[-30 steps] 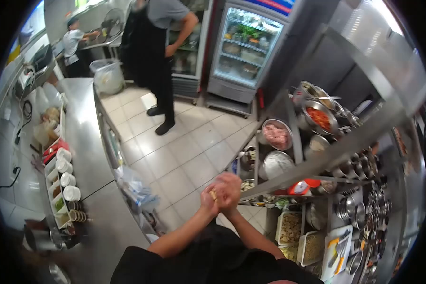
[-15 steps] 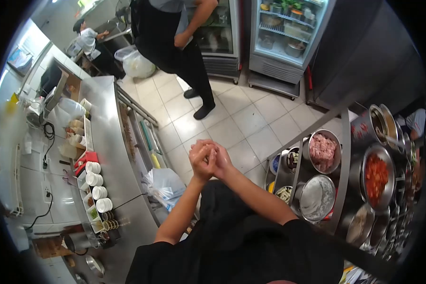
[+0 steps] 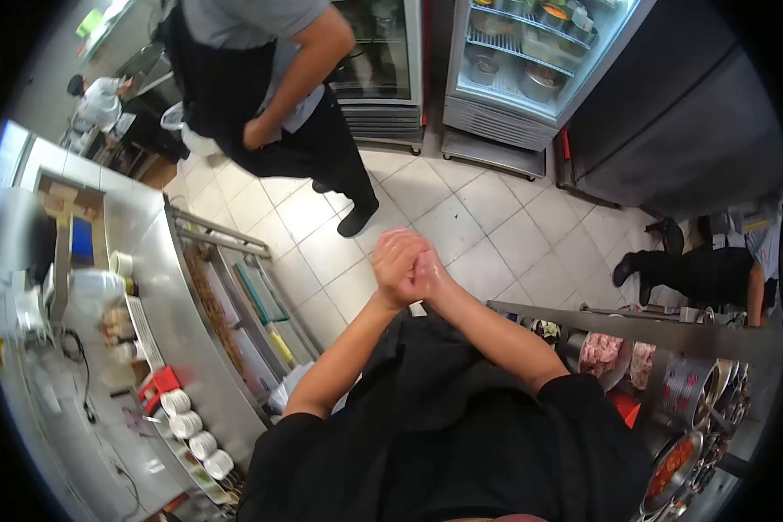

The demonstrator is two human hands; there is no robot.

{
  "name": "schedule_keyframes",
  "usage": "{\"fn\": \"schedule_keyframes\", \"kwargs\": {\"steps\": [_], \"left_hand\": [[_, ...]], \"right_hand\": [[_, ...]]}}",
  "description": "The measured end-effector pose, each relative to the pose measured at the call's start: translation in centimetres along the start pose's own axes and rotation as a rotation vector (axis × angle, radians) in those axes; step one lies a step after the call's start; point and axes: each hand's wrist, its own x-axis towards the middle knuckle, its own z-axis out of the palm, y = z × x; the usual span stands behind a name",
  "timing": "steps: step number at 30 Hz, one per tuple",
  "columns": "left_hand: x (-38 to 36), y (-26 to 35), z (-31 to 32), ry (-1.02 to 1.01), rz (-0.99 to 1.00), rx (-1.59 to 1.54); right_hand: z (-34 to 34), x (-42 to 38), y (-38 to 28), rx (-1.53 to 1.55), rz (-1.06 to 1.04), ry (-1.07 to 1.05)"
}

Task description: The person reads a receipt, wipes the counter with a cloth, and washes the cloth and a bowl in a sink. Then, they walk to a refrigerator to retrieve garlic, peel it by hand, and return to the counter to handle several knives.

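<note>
My left hand (image 3: 397,269) and my right hand (image 3: 429,271) are clasped together in front of my black apron (image 3: 422,348), over the tiled floor. The fingers of each are closed around the other hand. The skin looks wet and shiny. No object shows between the palms, though their inner side is hidden.
At left runs a steel counter (image 3: 152,252) with stacked white cups (image 3: 185,424). The right-hand rack holds a bowl of raw meat (image 3: 601,352) and a pan of red chopped food (image 3: 670,470). A person (image 3: 270,96) stands ahead by the glass-door fridge (image 3: 518,70); another person (image 3: 705,270) is at right.
My view has turned, so the counter and rack sit differently and the person at right shows more fully. My hands stay clasped, their fingers slightly shifted. The person ahead appears closer.
</note>
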Motion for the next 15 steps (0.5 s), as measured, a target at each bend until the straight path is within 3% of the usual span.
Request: {"fn": "schedule_keyframes", "kwargs": {"steps": [4, 5, 7, 9, 10, 11, 15], "left_hand": [[3.0, -4.9, 6.0, -0.171, -0.012, -0.090], [3.8, -5.8, 7.4, -0.196, -0.030, -0.130], [5.2, -7.9, 10.2, -0.232, -0.053, -0.168], [6.8, -10.8, 12.9, -0.248, -0.110, -0.088], [7.5, -12.3, 14.2, -0.256, -0.118, -0.079], [8.0, -14.0, 15.3, -0.271, -0.252, -0.058], [11.7, -18.0, 18.9, -0.238, -0.580, -0.029]], "right_hand": [[-6.3, 1.3, -5.0, -0.688, -0.519, 0.227], [-7.1, 1.7, -7.1, -0.678, -0.531, 0.237], [-8.7, 2.1, -11.8, -0.377, -0.255, 0.678], [-11.3, 1.9, -20.0, 0.166, -0.247, 0.694], [-12.3, 1.8, -23.9, 0.041, -0.256, 0.776], [-13.0, 1.5, -27.4, -0.081, -0.264, 0.855], [-14.4, 0.1, -38.1, -0.157, -0.068, 0.850]]}}
